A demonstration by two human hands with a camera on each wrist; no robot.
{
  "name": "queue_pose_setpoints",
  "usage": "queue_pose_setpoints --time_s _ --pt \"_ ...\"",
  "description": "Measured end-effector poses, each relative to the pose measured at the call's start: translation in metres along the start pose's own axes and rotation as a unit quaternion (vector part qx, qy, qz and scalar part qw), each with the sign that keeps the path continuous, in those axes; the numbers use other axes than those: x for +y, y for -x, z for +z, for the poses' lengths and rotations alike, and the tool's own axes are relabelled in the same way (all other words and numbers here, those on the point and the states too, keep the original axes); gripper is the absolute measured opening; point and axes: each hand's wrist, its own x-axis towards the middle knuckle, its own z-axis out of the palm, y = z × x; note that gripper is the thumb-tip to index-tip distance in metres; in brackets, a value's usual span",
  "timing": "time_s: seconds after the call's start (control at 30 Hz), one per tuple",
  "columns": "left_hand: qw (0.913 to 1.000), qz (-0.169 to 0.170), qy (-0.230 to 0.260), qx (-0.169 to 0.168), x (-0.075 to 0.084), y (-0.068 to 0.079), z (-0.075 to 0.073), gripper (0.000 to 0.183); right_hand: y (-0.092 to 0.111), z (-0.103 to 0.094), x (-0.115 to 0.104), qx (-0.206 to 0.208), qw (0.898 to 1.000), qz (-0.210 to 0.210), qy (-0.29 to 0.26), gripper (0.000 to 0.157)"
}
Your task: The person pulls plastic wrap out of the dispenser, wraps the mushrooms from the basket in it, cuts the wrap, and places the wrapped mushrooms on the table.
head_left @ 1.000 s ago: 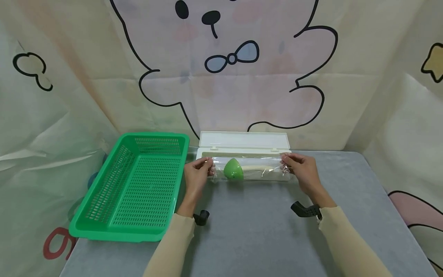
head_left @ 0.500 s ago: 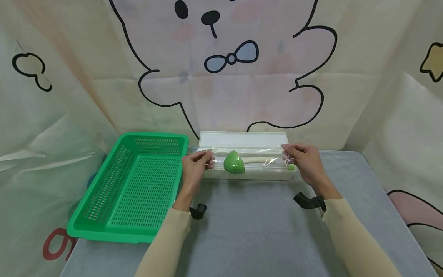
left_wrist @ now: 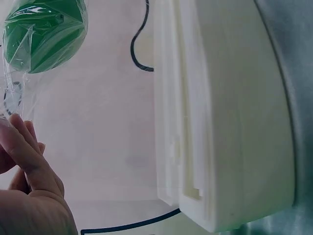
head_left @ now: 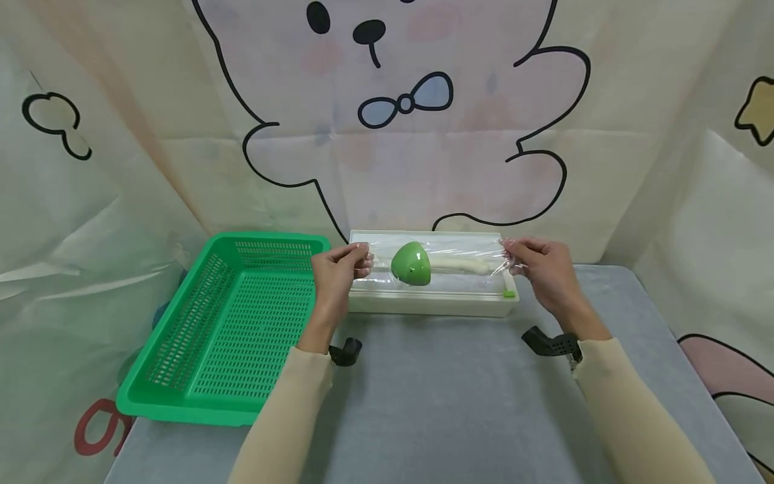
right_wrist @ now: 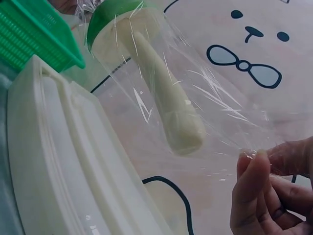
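A toy mushroom (head_left: 412,263) with a green cap and a long pale stem (right_wrist: 168,110) hangs in a sheet of clear cling film (right_wrist: 215,98). Thumb and fingertips of my left hand (head_left: 335,275) pinch the film at the cap end. At the stem end, my right hand (head_left: 547,275) pinches the other side, and the film is stretched in creases toward its fingertips. Below and behind the mushroom stands a white cling film dispenser box (head_left: 432,306) with its lid raised at the back. A small green slider (head_left: 509,294) sits at its right front edge.
A green plastic basket (head_left: 224,413) with slotted walls stands on the left, close to my left forearm. Grey cloth covers the table (head_left: 435,396). A printed curtain (head_left: 399,168) hangs right behind the box.
Both hands have lifted the film and the mushroom up and away from the table, uncovering the box's front and the green slider. The right hand has shifted slightly outward.
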Motion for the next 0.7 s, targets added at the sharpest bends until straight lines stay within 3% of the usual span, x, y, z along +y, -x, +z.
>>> queue_pose_setpoints --time_s 0.2,0.47,0.7 --pt "0.9997 0.010 0.022 -0.009 0.012 -0.002 0.003 0.022 0.002 -0.001 -0.011 0.005 1.000 -0.015 -0.003 0.018" --pt "0.9992 0.020 0.031 -0.013 0.027 -0.005 0.006 0.020 0.005 0.001 -0.024 -0.001 0.998 -0.044 -0.040 0.006" --pt "0.9982 0.032 0.048 -0.019 0.041 -0.003 0.010 0.024 0.011 0.001 -0.035 -0.006 0.995 -0.068 -0.073 0.009"
